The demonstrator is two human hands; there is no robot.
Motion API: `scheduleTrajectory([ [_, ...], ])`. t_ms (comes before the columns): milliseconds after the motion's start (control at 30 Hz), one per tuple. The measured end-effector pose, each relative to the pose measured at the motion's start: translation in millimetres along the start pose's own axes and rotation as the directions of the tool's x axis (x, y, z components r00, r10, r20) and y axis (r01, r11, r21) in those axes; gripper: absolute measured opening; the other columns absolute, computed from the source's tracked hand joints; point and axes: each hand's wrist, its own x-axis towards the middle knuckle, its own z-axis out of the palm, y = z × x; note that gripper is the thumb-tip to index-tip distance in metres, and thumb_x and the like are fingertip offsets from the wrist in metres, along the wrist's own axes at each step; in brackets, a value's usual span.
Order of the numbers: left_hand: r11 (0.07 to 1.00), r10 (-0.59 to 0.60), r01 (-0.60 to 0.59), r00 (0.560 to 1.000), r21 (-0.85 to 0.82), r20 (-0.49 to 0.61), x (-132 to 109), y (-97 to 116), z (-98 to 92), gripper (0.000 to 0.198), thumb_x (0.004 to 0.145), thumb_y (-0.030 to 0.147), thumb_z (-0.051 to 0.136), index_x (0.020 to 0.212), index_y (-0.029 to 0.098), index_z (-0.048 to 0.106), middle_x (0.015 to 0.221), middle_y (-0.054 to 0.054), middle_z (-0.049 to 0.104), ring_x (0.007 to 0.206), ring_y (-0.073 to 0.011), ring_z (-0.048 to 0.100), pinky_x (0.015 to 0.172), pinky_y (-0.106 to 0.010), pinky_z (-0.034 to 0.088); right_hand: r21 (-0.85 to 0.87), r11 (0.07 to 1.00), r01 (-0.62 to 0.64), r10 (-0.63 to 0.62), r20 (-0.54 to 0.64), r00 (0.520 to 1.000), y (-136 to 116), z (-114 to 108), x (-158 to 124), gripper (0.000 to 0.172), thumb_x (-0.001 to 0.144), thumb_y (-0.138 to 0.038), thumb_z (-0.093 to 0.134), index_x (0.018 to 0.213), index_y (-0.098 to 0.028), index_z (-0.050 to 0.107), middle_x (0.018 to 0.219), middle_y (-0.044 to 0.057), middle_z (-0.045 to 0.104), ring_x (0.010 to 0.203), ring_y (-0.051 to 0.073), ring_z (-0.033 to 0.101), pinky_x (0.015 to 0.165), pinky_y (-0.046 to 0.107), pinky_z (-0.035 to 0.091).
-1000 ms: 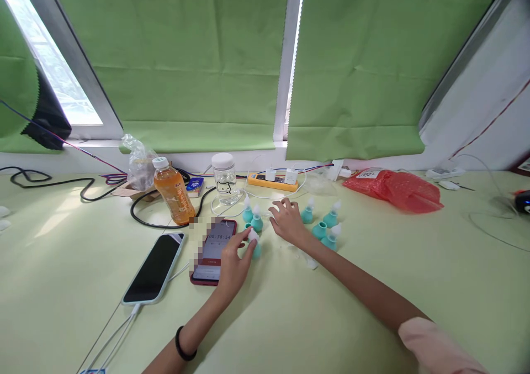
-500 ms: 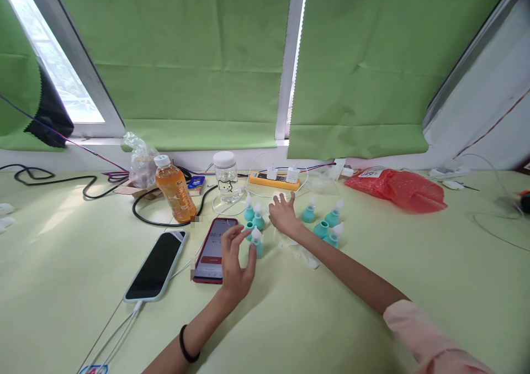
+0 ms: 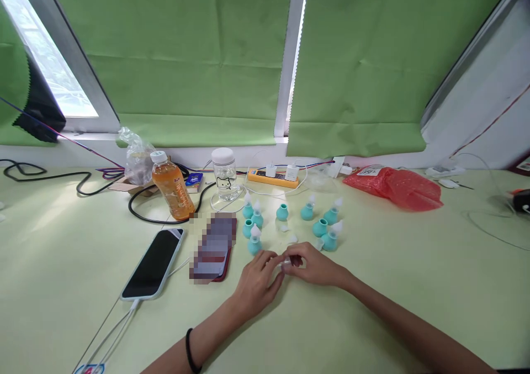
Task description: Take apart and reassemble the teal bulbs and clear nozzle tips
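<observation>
A small translucent plastic piece [image 3: 286, 263] is pinched between the fingertips of the left hand [image 3: 257, 285] and the right hand [image 3: 312, 266], the fingers of both drawn narrow around it. A two-sided grip is probably used because so slight a part could be steadied and turned that way. An open teal pot [image 3: 282, 212] is stood upright beyond the fingertips, mouth up, seemingly kept within easy reach; white scraps [image 3: 293, 238] are strewn between. The piece's ends are covered by the fingers, so its pointing and long axis cannot be told.
</observation>
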Motion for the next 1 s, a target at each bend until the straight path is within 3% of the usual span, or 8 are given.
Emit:
scheduleTrajectory([
  [133, 0.996, -0.053, 0.057, 0.996, -0.062, 0.071, -3, -4, 9.4, 0.021, 0.075, 0.02, 0.046, 0.094, 0.018, 0.055, 0.076, -0.006, 0.058, 0.075, -0.0173, 0.051, 0.063, -0.029, 0.046, -0.053, 0.999, -0.006, 0.001, -0.095, 0.996, 10, 8, -14, 0.024, 0.08, -0.03, 0.04, 0.085, -0.016, 0.059, 0.068, 0.002, 0.055, 0.059, 0.011, 0.048, 0.057, 0.023, 0.039],
  [267, 0.987, -0.161, 0.162, 0.983, -0.009, 0.091, -2, -7, 13.5, 0.019, 0.072, 0.019, 0.05, 0.088, 0.017, 0.057, 0.076, -0.006, 0.056, 0.078, -0.0202, 0.048, 0.065, -0.033, 0.045, -0.332, 0.943, -0.016, -0.08, -0.274, 0.958, 24, 7, -20, 0.025, 0.078, -0.03, 0.044, 0.095, -0.016, 0.056, 0.077, 0.007, 0.053, 0.071, 0.016, 0.047, 0.064, 0.028, 0.038],
  [433, 0.981, -0.191, 0.181, 0.969, 0.074, 0.157, 1, -6, 12.3, 0.019, 0.074, 0.021, 0.047, 0.09, 0.018, 0.057, 0.08, -0.007, 0.052, 0.08, -0.0209, 0.046, 0.064, -0.033, 0.044, -0.59, 0.791, -0.165, 0.006, -0.262, 0.965, 28, 6, -18, 0.016, 0.076, -0.026, 0.047, 0.078, -0.017, 0.059, 0.078, 0.007, 0.048, 0.076, 0.019, 0.042, 0.066, 0.031, 0.033],
  [633, 0.981, -0.19, 0.178, 0.963, 0.08, 0.191, 0, -5, 11.5, 0.022, 0.077, 0.022, 0.042, 0.096, 0.018, 0.053, 0.082, -0.006, 0.053, 0.078, -0.0193, 0.048, 0.066, -0.032, 0.043, -0.702, 0.684, -0.197, 0.042, -0.232, 0.972, 28, 17, -14, 0.021, 0.08, -0.016, 0.039, 0.071, -0.016, 0.058, 0.077, 0.008, 0.048, 0.077, 0.019, 0.04, 0.064, 0.031, 0.028],
  [767, 0.978, -0.206, 0.199, 0.961, 0.054, 0.187, 0, -6, 12.4, 0.016, 0.076, 0.022, 0.045, 0.089, 0.017, 0.053, 0.081, -0.005, 0.056, 0.078, -0.0193, 0.047, 0.067, -0.032, 0.043, -0.646, 0.746, -0.161, -0.026, -0.269, 0.963, 29, 22, -15, 0.022, 0.081, -0.014, 0.038, 0.071, -0.015, 0.057, 0.078, 0.007, 0.048, 0.078, 0.018, 0.041, 0.066, 0.031, 0.027],
  [1000, 0.982, -0.184, 0.172, 0.963, 0.076, 0.199, -1, -7, 14.7, 0.017, 0.078, 0.024, 0.043, 0.09, 0.018, 0.053, 0.081, -0.005, 0.053, 0.079, -0.0181, 0.048, 0.067, -0.03, 0.043, -0.342, 0.939, 0.048, -0.171, -0.34, 0.925, 20, 30, -16, 0.013, 0.081, -0.019, 0.043, 0.077, -0.016, 0.055, 0.078, 0.005, 0.049, 0.076, 0.015, 0.045, 0.066, 0.029, 0.033],
])
